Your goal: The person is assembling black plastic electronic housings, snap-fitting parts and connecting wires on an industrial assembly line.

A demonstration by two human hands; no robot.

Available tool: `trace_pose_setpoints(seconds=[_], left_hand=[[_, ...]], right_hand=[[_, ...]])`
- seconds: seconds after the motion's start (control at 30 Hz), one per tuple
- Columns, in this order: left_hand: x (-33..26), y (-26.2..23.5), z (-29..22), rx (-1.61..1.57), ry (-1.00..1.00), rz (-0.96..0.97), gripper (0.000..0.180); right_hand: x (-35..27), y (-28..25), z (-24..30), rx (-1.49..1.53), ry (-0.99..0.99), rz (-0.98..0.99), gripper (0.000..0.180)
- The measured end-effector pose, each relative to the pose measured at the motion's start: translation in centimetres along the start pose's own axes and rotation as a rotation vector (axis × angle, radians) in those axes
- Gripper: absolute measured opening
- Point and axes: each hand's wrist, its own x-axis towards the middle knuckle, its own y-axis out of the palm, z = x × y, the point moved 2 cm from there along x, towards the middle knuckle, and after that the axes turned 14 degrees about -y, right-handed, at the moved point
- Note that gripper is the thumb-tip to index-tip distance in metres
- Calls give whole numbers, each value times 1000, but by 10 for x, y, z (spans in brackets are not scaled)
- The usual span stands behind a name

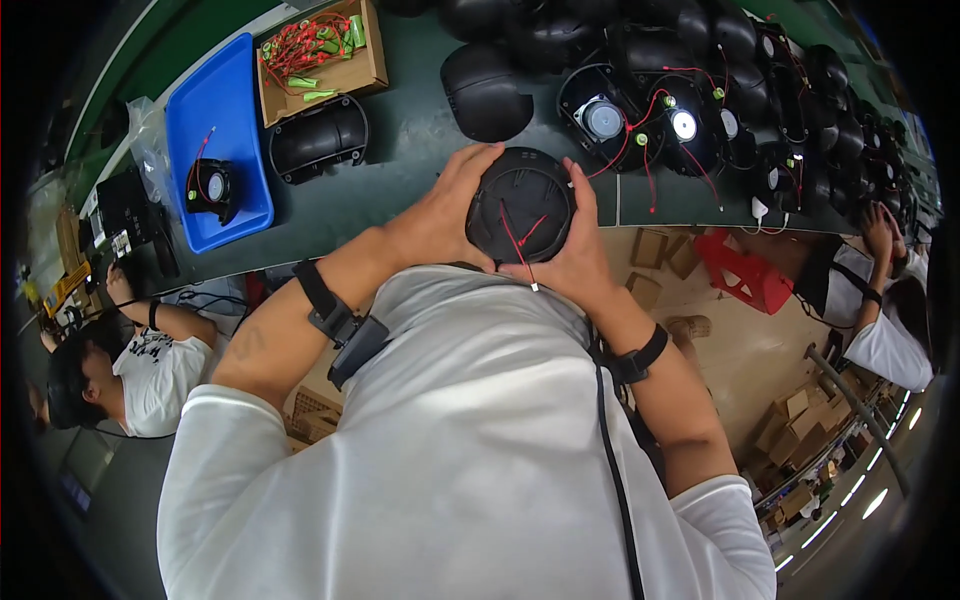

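Observation:
A round black plastic housing (520, 205) with thin red wires hanging from it sits between both hands at the near edge of the dark green bench (400, 190). My left hand (440, 215) wraps its left side, fingers curled over the top rim. My right hand (565, 255) cups its lower right side, the thumb on the upper right rim. A small white connector dangles from a red wire below the housing.
A blue tray (235, 120) with one black part stands at the left, beside a cardboard box (320, 55) of red-wired green components and a black shell (318, 138). Many black housings with speakers (605, 118) crowd the back right. Other people work at left and right.

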Motion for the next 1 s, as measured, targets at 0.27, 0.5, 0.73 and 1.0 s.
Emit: trace_pose_setpoints(seconds=[0.27,0.5,0.73,1.0], left_hand=[[-6,-4,8,36,52,-152,138],[-17,-22,-24,-276,-39,-48,139],[-47,-47,-79,-355,170,-100,145],[-55,-53,-116,-462,452,-149,130]], right_hand=[[20,-2,-5,-173,-258,82,141],[28,-9,19,272,-164,-52,139],[30,-37,69,440,-193,63,142],[45,-49,112,422,-352,113,152]])
